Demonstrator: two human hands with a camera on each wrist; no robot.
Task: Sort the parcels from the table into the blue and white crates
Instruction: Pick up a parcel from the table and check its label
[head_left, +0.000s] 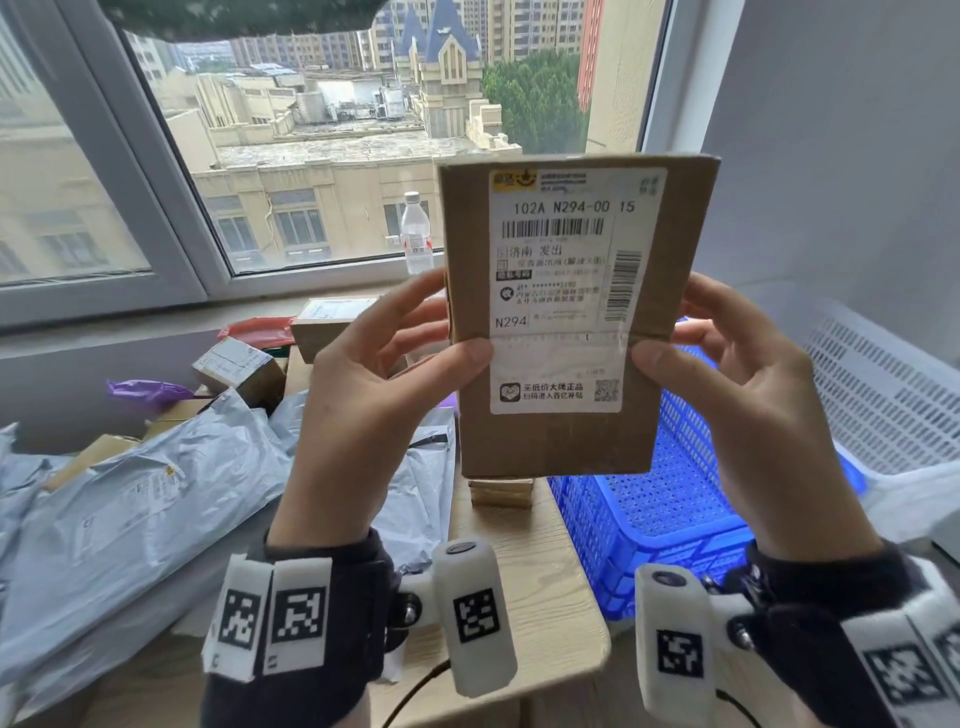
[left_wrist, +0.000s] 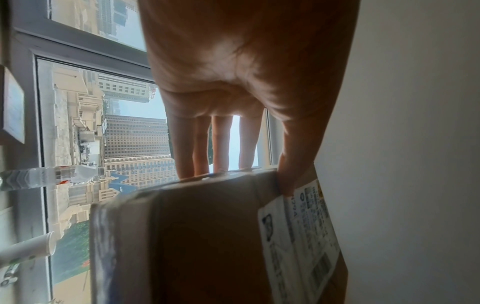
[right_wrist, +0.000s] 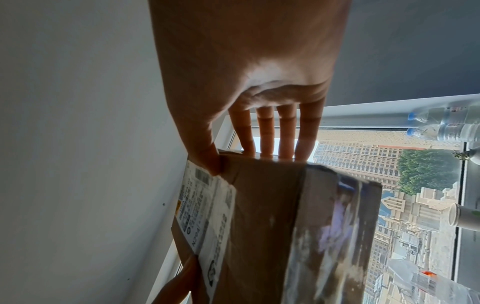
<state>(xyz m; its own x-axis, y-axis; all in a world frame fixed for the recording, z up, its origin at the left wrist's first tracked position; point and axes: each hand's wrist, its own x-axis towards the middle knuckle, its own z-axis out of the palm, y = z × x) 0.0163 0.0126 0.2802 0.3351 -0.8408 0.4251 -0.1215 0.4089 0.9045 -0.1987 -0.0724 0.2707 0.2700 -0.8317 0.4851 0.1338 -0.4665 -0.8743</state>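
Observation:
I hold a brown cardboard parcel (head_left: 566, 441) upright in front of me, its white shipping label (head_left: 566, 291) facing me. My left hand (head_left: 374, 374) grips its left edge, thumb on the front and fingers behind. My right hand (head_left: 737, 364) grips the right edge the same way. In the left wrist view the parcel (left_wrist: 207, 236) fills the lower middle under my left hand (left_wrist: 233, 102). In the right wrist view the parcel (right_wrist: 272, 226) is pinched by my right hand (right_wrist: 246, 92). The blue crate (head_left: 670, 499) sits below the parcel at right. A white crate (head_left: 883, 395) stands further right.
Grey mailer bags (head_left: 145, 499) and small cardboard boxes (head_left: 239, 366) are heaped on the wooden table (head_left: 524, 582) at left. A small box (head_left: 501, 491) lies under the held parcel. A water bottle (head_left: 415, 234) stands on the window sill.

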